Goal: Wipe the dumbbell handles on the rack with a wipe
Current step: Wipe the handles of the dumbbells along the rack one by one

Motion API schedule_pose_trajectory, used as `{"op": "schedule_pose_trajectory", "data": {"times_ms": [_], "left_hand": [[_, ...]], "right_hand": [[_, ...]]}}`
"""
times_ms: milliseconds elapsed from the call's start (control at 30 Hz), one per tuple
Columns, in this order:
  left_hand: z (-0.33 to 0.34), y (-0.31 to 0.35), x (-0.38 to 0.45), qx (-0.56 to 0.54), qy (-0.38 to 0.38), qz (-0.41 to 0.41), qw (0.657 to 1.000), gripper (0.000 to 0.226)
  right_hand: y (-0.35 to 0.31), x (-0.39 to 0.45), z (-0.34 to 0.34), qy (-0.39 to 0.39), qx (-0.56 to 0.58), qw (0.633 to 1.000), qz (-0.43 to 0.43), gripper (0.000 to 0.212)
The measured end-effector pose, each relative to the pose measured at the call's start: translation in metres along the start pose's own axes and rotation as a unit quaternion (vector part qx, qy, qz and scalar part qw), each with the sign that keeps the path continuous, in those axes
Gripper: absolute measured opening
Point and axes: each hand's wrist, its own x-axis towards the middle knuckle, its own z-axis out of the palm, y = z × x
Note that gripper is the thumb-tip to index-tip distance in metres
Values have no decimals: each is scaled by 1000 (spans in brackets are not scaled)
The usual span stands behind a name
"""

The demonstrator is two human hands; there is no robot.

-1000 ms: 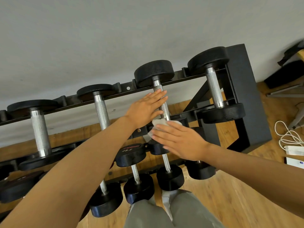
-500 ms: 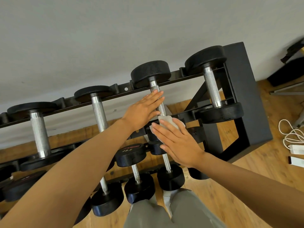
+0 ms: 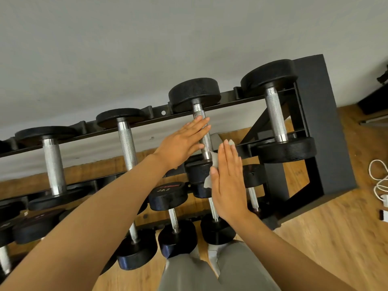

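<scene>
Since the earlier frame the right hand (image 3: pixel 227 181) has turned upright, fingers straight, pressing the crumpled white wipe (image 3: pixel 211 177) against the dumbbell's (image 3: pixel 201 131) knurled steel handle (image 3: pixel 204 141). The left hand (image 3: pixel 182 143) stays flat, fingers extended across that handle on the black metal rack (image 3: pixel 319 122).

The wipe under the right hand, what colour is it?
White; the wipe shows at the right hand's edge in the head view.

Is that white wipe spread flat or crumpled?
Crumpled: the wipe shows as bunched, wrinkled edges beside the flat right hand.
</scene>
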Motion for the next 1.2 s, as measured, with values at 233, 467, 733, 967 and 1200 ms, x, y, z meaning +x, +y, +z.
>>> {"op": "schedule_pose_trajectory", "data": {"times_ms": [233, 467, 733, 967, 1200], "left_hand": [[-3, 4, -1, -5, -16, -25, 1000, 58], [-6, 15, -2, 32, -36, -53, 997, 59], [-8, 36, 1, 110, -72, -123, 984, 57], [-7, 62, -32, -17, 0, -189, 982, 50], [12, 84, -68, -53, 63, -176, 981, 58]], "right_hand": [[6, -22, 1, -10, 15, 1000, -6, 59], [6, 17, -11, -44, 86, 994, 59, 67], [15, -23, -5, -31, 83, 995, -40, 61], [17, 13, -21, -34, 160, 986, 2, 49], [19, 56, -66, -14, 159, 981, 111, 23]]}}
